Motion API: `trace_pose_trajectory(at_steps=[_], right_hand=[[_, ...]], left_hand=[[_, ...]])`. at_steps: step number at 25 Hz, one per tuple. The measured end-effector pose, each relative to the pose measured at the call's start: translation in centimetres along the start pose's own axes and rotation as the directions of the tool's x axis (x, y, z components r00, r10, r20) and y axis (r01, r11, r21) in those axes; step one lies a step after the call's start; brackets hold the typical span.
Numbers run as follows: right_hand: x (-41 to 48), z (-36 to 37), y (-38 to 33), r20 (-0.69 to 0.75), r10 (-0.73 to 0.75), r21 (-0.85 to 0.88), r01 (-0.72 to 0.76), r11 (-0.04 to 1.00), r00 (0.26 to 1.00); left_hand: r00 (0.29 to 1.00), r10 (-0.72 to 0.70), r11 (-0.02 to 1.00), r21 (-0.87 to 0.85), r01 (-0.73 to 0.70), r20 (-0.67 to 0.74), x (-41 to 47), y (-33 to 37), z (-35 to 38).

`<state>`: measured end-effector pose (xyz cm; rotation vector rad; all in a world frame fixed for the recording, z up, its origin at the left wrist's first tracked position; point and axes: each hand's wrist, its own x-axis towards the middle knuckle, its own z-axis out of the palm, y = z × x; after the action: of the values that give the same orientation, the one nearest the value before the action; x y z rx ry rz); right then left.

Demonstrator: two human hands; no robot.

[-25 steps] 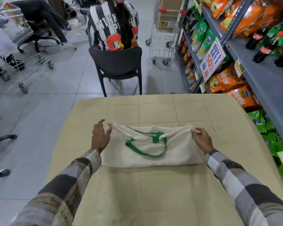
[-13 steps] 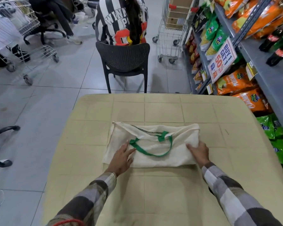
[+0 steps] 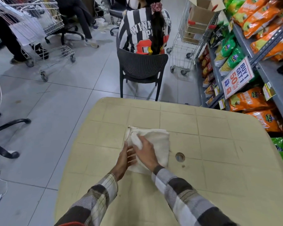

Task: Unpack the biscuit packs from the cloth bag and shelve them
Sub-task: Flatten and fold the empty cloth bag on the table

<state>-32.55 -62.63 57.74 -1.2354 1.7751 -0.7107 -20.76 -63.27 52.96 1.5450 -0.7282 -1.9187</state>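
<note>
The right side of the frame is taken up by the shelves [image 3: 268, 75], which are stocked with orange and green snack bags [image 3: 248, 100]; no biscuit packs can be made out among them. The lower middle is filled by the pale table [image 3: 211, 185], and beyond its far edge a dark chair [image 3: 142, 66] is occupied by a seated person. The cloth bag [image 3: 160, 144] lies left of the table's centre, flat and folded over on itself, with no packs seen on or beside it. The unpacking is therefore judged finished and the bag is being put away. The left hand [image 3: 126, 159] is laid at the bag's left edge with its fingers [image 3: 131, 154] straight and slightly apart. The right hand [image 3: 146, 151] is crossed over it on top of the cloth. Its fingertips are covered by a raised fold, so it cannot be told whether cloth is pinched or only pressed. A small round hole [image 3: 180, 156] is seen in the table just right of the bag. The fold could spring open if pressure is lifted too early, since the cloth looks thick and stiff. The bag could also be pushed toward the table's left edge, because both hands bear on that side. Should a pack be left inside, it would be crushed by the pressing.
</note>
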Motion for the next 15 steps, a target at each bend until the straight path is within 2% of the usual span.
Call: trace_pose_trajectory(at_steps=[2, 4, 8, 11, 13, 15], right_hand=[[0.3, 1.7, 0.0, 0.161, -0.024, 0.041, 0.017, 0.999, 0.987], [-0.1, 2.3, 1.2, 0.184, -0.048, 0.031, 0.043, 0.999, 0.982], [-1.2, 2.0, 4.5, 0.014, -0.057, -0.072, 0.058, 0.996, 0.998], [-1.6, 1.3, 6.1, -0.075, -0.119, -0.156, 0.106, 0.982, 0.99], [-1.6, 1.1, 6.9, -0.006, -0.128, -0.275, 0.122, 0.954, 0.992], [-1.4, 1.6, 7.5, 0.126, -0.105, -0.441, 0.151, 0.885, 0.986]], left_hand=[[1.0, 0.014, 0.997, -0.075, -0.014, 0.009, 0.7, 0.4, -1.1], [0.996, 0.069, 0.998, 0.0, -0.069, -0.057, 1.2, 0.6, -2.1], [0.976, 0.2, 0.966, 0.182, -0.182, -0.083, 1.9, 1.1, -2.5], [0.93, 0.364, 0.92, 0.177, -0.349, -0.057, 2.0, 1.7, -2.1], [0.901, 0.43, 0.886, 0.212, -0.412, -0.047, 2.2, 1.6, -2.4], [0.896, 0.427, 0.884, 0.263, -0.386, -0.123, 2.3, 0.8, -3.0]])
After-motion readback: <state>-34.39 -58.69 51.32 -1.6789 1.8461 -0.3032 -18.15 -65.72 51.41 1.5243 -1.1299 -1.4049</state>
